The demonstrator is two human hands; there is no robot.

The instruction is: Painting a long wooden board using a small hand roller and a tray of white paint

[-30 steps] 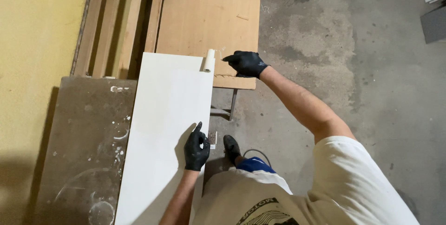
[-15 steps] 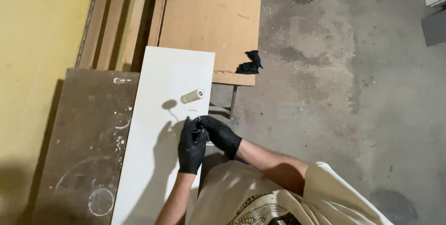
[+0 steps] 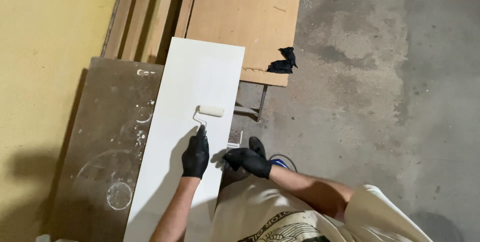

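Observation:
A long white board (image 3: 190, 92) lies in front of me, running away from my body. My left hand (image 3: 195, 154), in a black glove, grips the handle of a small paint roller (image 3: 211, 111) whose pale sleeve rests on the board's right half. My right hand (image 3: 247, 161), also gloved in black, sits at the board's right edge, fingers loosely curled, holding nothing that I can see.
A dark stained panel (image 3: 107, 137) lies under the board on the left. A brown wooden sheet (image 3: 245, 12) sits beyond, with a black rag (image 3: 282, 61) at its corner. Timber strips (image 3: 145, 17) lean by the yellow wall (image 3: 45, 47). Grey concrete floor (image 3: 380, 97) to the right.
My right hand came back from the far end of the board, passed the roller to my left hand, and the roller now rests on the board. A black rag stayed on the brown sheet.

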